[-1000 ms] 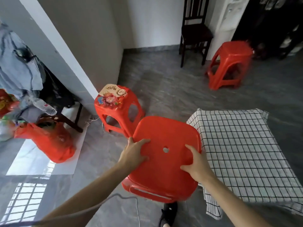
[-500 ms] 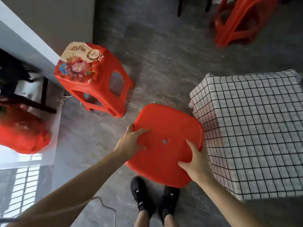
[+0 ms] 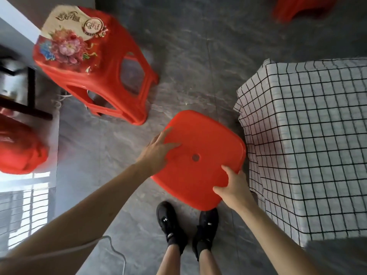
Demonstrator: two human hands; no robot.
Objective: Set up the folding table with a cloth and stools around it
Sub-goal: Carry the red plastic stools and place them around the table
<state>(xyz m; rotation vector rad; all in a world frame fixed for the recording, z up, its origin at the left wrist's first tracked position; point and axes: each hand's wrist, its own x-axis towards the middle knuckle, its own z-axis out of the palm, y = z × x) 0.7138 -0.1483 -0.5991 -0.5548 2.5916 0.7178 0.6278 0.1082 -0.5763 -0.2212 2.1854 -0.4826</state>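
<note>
We hold the red plastic stool (image 3: 200, 155) by its seat, just beside the checked cloth (image 3: 309, 139) draped over the table. Our left hand (image 3: 156, 153) lies flat on top with fingers spread; our right hand (image 3: 232, 187) grips the near corner, fingers apparently curled underneath.

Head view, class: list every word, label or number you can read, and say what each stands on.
"Gift": round emblem on the flowered sticker on the far stool, blurred, so uncertain.
Ornate script beside the emblem: too blurred to read.
Held stool, cloth, shoes: no readable text.
</note>
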